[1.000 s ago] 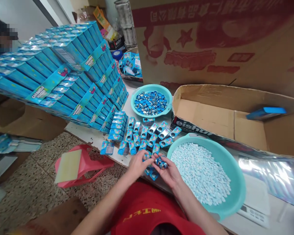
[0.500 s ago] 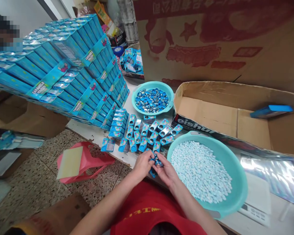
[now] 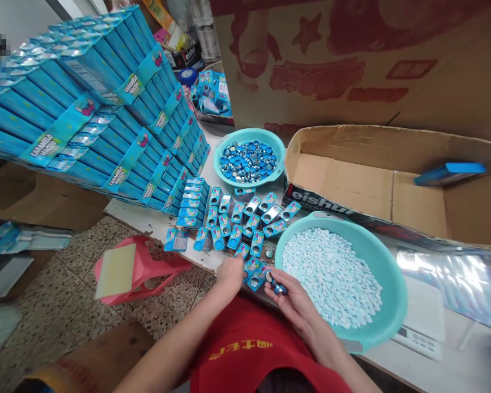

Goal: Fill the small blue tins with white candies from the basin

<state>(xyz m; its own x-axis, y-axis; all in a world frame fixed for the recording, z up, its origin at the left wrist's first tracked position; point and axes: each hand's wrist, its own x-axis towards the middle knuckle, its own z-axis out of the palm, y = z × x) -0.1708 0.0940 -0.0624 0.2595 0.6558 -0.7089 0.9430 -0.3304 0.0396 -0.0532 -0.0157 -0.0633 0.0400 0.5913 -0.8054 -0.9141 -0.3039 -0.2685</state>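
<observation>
My right hand [image 3: 292, 299] is closed around several small round blue-and-silver caps [image 3: 279, 289] near the table's front edge. My left hand [image 3: 231, 274] is curled at a small blue tin [image 3: 242, 250]; its fingertips are hidden behind the hand, so what they grip does not show. Between the hands stand small blue tins [image 3: 256, 277] with round openings on top. Beyond them are several more tins [image 3: 235, 236], upright in loose rows. One loose cap [image 3: 269, 254] lies beside the tins, left of the large basin.
A teal basin [image 3: 401, 305] of pale blue candies sits at right, by a white scale [image 3: 421, 341]. Farther back are a smaller teal basin [image 3: 217, 158] of caps and a cardboard box [image 3: 352, 164]. Stacked blue display boxes [image 3: 118, 109] rise at left, above a pink stool [image 3: 147, 278].
My hands have moved apart: the left shifted left to the tins, the right moved right and slightly down with the caps. The whole view has shifted slightly.
</observation>
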